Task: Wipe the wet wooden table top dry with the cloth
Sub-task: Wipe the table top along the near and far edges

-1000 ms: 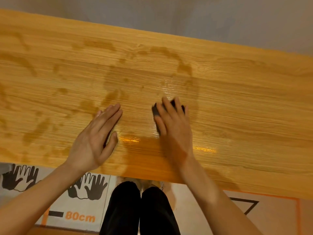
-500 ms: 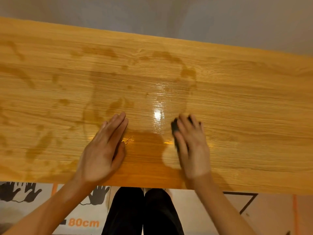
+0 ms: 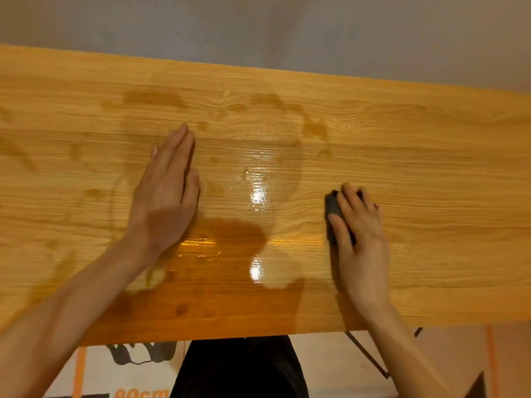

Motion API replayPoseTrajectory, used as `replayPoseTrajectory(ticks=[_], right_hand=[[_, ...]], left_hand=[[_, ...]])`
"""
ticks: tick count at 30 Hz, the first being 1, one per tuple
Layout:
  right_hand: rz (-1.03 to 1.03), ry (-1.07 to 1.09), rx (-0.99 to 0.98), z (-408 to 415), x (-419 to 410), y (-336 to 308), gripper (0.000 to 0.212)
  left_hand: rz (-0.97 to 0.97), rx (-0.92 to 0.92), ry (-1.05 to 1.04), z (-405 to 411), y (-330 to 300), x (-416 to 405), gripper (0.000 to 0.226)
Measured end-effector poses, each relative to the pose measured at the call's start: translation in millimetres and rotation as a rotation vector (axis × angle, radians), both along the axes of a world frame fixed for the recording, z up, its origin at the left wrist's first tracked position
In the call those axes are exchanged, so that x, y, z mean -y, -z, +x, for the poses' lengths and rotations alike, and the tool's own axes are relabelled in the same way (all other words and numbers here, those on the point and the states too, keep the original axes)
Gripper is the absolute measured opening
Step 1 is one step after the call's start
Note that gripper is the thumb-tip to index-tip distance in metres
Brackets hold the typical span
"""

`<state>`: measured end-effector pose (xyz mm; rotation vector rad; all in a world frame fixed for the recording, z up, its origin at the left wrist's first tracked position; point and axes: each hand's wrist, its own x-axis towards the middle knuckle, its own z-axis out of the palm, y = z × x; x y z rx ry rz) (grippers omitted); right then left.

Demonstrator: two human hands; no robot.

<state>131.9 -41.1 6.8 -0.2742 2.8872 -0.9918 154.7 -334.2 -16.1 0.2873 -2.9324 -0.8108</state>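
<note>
The wooden table top [image 3: 416, 173] spans the view, with darker wet patches across its left and middle parts and a shiny wet glare between my hands. My right hand [image 3: 360, 234] presses a small dark grey cloth [image 3: 333, 208] flat on the wood right of centre; only the cloth's left edge shows beside my fingers. My left hand [image 3: 166, 193] lies flat, palm down, fingers together, on the wet area left of centre and holds nothing.
A grey wall [image 3: 287, 27] runs right behind the table's far edge. My black-clad legs [image 3: 238, 369] stand against the near edge. A floor mat [image 3: 129, 377] with printed hand marks and orange lettering lies below.
My right hand has slid the cloth to the right across the wood. My left hand has reached farther onto the table, away from me. The camera has come closer over the table.
</note>
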Motion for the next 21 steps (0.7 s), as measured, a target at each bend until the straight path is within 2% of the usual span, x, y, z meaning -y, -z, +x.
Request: replayPoseTrajectory(ticks=[3, 5, 11, 13, 15, 19, 21], right_hand=[[-0.021, 0.298, -0.026, -38.0, 2.0, -0.7, 0.038], [-0.005, 0.330, -0.041, -40.9, 29.9, 5.8, 0.038], [0.154, -0.034, -0.162, -26.3, 158.4, 26.4, 0.043], [0.160, -0.172, -0.173, -30.0, 157.6, 24.2, 0.043], [0.151, -0.219, -0.139, -35.5, 122.8, 16.8, 0.042], [0.077, 0.146, -0.036, -59.3, 21.4, 5.5, 0.041], [0.061, 0.355, -0.010, -72.2, 4.1, 3.9, 0.040]], left_hand=[[-0.043, -0.018, -0.018, -10.3, 7.4, 6.9, 0.051], [-0.086, -0.051, -0.027, -8.4, 9.2, 5.2, 0.050], [-0.161, -0.087, -0.014, -8.6, 13.4, 2.1, 0.049], [-0.144, -0.074, -0.022, -9.8, 11.4, 1.1, 0.050], [-0.147, -0.078, -0.012, -8.4, 10.8, 0.9, 0.050], [-0.169, -0.075, 0.008, -5.8, 11.7, 1.5, 0.051], [-0.180, -0.058, 0.000, -7.5, 12.0, 1.7, 0.052]])
